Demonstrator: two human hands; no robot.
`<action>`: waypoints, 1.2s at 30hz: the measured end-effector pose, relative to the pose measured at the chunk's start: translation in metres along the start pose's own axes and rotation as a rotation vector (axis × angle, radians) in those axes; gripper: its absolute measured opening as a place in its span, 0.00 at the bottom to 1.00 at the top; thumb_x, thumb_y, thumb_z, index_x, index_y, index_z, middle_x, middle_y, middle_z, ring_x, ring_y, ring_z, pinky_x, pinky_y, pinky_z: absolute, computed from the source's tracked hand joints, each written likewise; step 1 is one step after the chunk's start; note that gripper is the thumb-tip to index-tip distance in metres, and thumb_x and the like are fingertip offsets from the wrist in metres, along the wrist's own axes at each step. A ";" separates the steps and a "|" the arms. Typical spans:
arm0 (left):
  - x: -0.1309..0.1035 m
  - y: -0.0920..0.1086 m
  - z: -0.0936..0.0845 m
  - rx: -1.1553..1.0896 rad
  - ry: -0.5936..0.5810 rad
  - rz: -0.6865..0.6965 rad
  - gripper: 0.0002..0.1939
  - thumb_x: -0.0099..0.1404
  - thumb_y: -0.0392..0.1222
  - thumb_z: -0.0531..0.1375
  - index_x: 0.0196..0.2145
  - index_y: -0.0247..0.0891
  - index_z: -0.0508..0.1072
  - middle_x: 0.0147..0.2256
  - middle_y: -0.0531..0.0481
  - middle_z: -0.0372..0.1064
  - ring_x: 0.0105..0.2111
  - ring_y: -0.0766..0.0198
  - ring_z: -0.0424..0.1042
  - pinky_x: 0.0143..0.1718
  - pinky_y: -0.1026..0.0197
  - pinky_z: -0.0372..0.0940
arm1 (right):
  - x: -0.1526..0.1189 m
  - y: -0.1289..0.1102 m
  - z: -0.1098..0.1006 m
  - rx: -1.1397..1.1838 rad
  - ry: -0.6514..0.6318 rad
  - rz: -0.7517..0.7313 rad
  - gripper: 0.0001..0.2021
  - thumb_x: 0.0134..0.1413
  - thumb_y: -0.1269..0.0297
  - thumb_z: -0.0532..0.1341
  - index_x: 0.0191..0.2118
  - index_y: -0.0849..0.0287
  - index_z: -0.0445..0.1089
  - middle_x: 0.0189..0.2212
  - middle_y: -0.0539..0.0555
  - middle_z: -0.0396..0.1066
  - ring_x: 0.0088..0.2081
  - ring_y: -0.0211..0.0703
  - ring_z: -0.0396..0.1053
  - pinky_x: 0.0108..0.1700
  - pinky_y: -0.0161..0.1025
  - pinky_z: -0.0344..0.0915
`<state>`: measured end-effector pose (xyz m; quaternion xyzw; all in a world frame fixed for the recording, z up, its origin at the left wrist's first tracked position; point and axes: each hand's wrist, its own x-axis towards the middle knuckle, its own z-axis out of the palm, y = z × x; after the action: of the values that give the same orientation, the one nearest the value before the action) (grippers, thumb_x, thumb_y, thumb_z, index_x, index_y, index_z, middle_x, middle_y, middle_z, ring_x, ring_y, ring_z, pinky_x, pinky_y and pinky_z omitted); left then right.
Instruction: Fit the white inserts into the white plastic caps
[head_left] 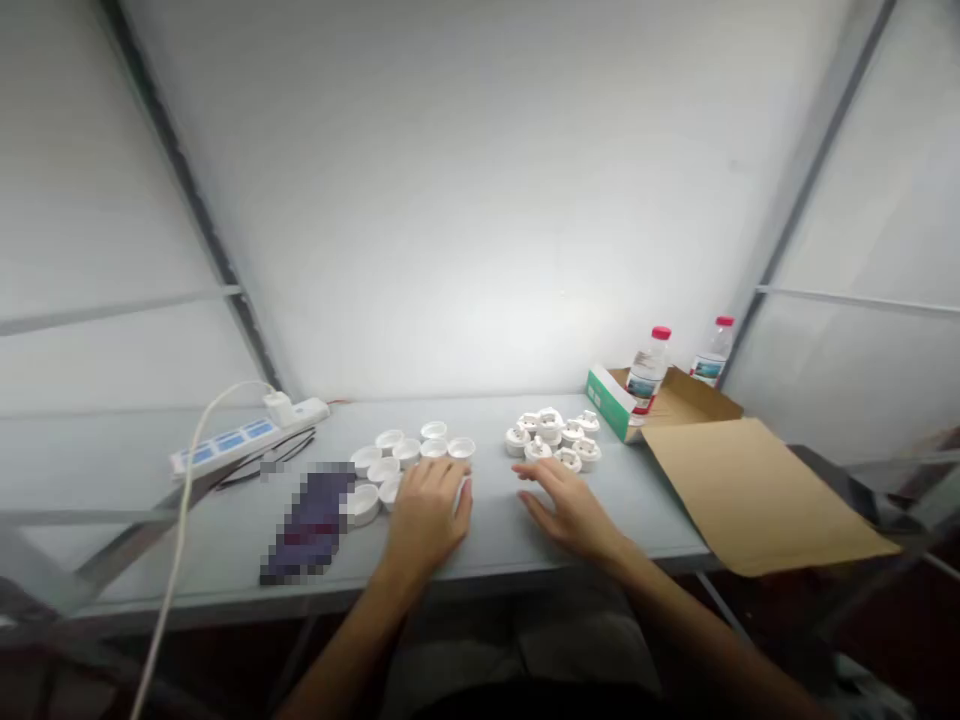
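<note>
Several round white plastic cups (390, 440), shallow and open at the top, lie in a loose group left of the middle. My left hand (433, 500) is over the near right side of this group, its thumb apart from the fingers; it hides some cups, and I cannot tell whether it touches one. To the right sits a cluster of round white plastic parts (550, 424) with raised pieces and dark slots on top. Just in front of that cluster is my right hand (566, 500), thumb and fingers apart, nothing visible between them.
A power strip (247, 437) with a plugged-in white cable (182, 510) lies at the left. Near it is a pixelated dark purple item (315, 520). An open cardboard box (679, 400) at the right holds a red-capped bottle (646, 375); a second bottle (710, 355) stands behind.
</note>
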<state>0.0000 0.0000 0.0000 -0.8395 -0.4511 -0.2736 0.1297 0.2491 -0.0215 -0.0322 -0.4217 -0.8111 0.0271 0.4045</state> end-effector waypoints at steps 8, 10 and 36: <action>-0.001 -0.028 -0.011 0.282 -0.029 -0.248 0.19 0.69 0.46 0.57 0.54 0.37 0.75 0.52 0.32 0.74 0.56 0.35 0.65 0.55 0.32 0.56 | 0.056 0.038 -0.053 -0.420 0.047 0.345 0.26 0.60 0.62 0.63 0.63 0.60 0.65 0.54 0.64 0.71 0.56 0.63 0.65 0.56 0.55 0.61; -0.002 -0.029 -0.004 0.260 -0.040 -0.217 0.17 0.69 0.44 0.57 0.53 0.38 0.75 0.51 0.34 0.75 0.57 0.35 0.65 0.57 0.30 0.54 | 0.064 0.051 -0.052 -0.435 -0.048 0.378 0.31 0.56 0.61 0.67 0.65 0.59 0.64 0.55 0.64 0.71 0.58 0.64 0.64 0.56 0.55 0.61; 0.000 0.001 0.023 -0.637 -0.037 0.017 0.24 0.63 0.36 0.63 0.57 0.43 0.66 0.52 0.45 0.70 0.51 0.54 0.73 0.51 0.51 0.72 | -0.004 0.001 0.013 0.624 0.130 0.202 0.19 0.61 0.57 0.67 0.54 0.51 0.66 0.47 0.56 0.72 0.44 0.46 0.75 0.45 0.44 0.76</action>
<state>0.0092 0.0103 -0.0188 -0.8465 -0.3378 -0.3849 -0.1456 0.2421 -0.0202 -0.0438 -0.3566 -0.6903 0.2871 0.5603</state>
